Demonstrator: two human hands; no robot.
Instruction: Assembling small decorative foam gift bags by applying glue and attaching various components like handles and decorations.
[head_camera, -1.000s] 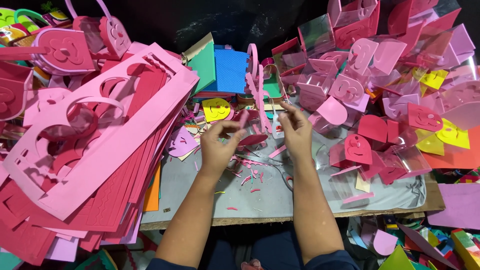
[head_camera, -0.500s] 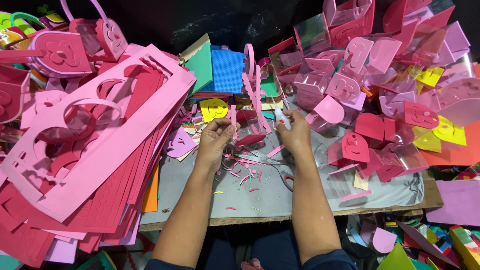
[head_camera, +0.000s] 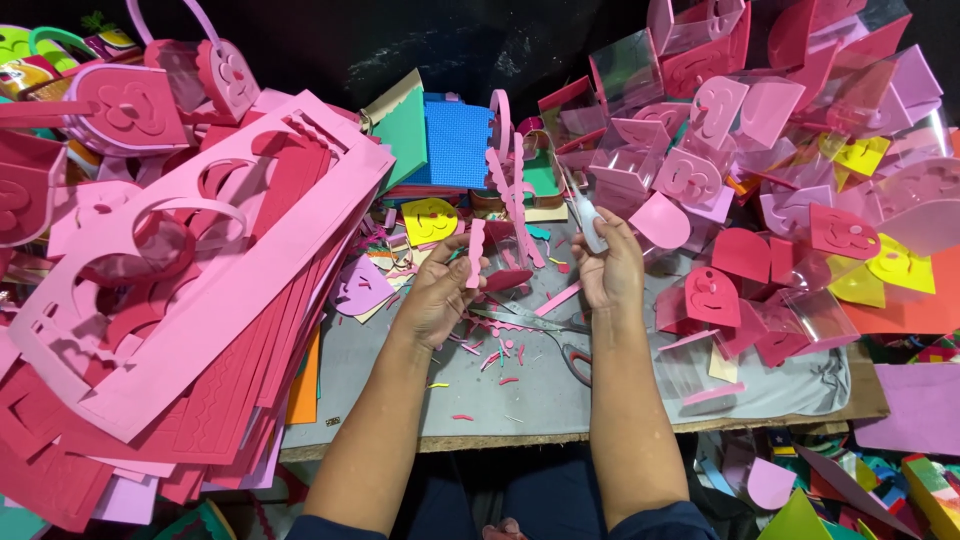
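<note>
Grey tabletop (head_camera: 560, 400) lay cluttered with foam; the left hand (head_camera: 435, 295) pinched a pink strip (head_camera: 476, 255), the right hand (head_camera: 610, 265) gripped a small white tube (head_camera: 592, 228), seemingly mid-gluing.

A pink foam strip (head_camera: 476, 254) with a scalloped edge stands nearly upright, pinched near its lower end, left of centre. Right of it, a small whitish tool (head_camera: 590, 222), blurred, tilts up and leftward, far of the grey mat.
</note>
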